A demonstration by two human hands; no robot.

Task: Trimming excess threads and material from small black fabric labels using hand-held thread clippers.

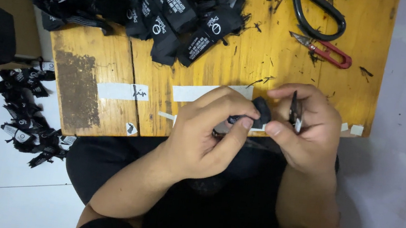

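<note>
Board: worn yellow wooden board (250,58), taped.
Snips: red-handled thread snips (322,49), top right.
Pile: black printed fabric labels (144,5), upper left.
Floor: scattered black label pieces (25,109).

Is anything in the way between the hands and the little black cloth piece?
Nothing visible is. The left hand and the right hand both pinch the small black cloth piece directly between their fingertips, above the near edge of the wooden board. The right hand also holds a slim dark tool.
</note>
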